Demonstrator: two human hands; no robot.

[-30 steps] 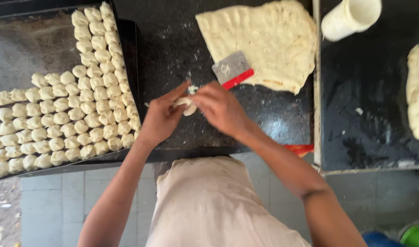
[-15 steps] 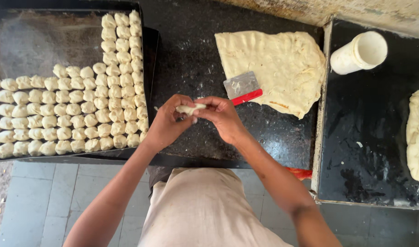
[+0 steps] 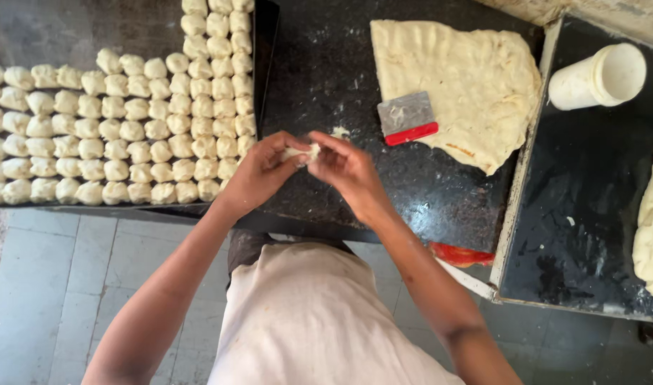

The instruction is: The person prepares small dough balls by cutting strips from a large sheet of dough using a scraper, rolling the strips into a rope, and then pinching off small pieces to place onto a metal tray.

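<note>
Small dough piece (image 3: 300, 152) pinched betw. fingertips of left hand (image 3: 258, 175) and right hand (image 3: 348, 167), held just above dark desk (image 3: 326, 78), both grasping it. Dough balls (image 3: 120, 132) packed in tight rows on tray (image 3: 266, 43), left side. Dough sheet (image 3: 462, 78) w/ scraper (image 3: 408, 117) on its edge, near right hand. White cup (image 3: 597, 77) lies well apart, on its side.

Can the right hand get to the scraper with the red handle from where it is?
Probably yes. The right hand is pinching a small dough piece together with the left hand, so it is busy, but only bare dark counter lies between it and the scraper resting at the edge of the dough sheet.
</note>
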